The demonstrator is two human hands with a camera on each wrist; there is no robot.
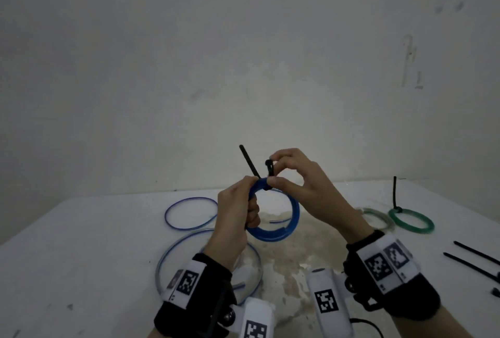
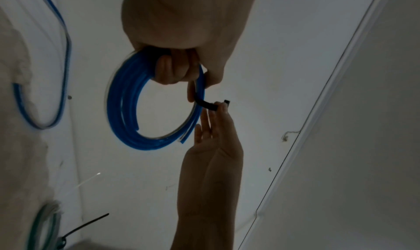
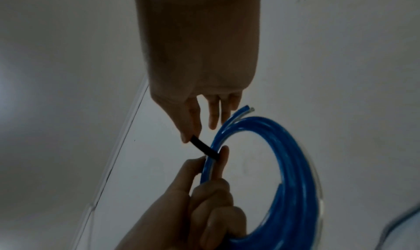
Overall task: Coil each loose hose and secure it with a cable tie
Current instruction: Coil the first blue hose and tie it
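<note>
A coiled blue hose (image 1: 293, 216) (image 2: 122, 110) (image 3: 293, 173) hangs in the air above the white table (image 1: 94, 243). My left hand (image 1: 239, 202) (image 2: 179, 69) grips the coil at its upper left, fingers curled round the turns. A black cable tie (image 1: 269, 170) (image 2: 208, 105) (image 3: 203, 147) wraps the top of the coil. Its free tail (image 1: 249, 160) sticks up to the left. My right hand (image 1: 286, 172) (image 3: 193, 128) pinches the tie's head end between thumb and forefinger, the other fingers spread.
Two loose blue hoses (image 1: 189, 213) (image 1: 173, 253) lie on the table left of the coil. At the right lie a pale coil (image 1: 378, 218) and a green coil (image 1: 411, 221) bound with a black tie. Spare black ties (image 1: 473, 256) lie at the right edge.
</note>
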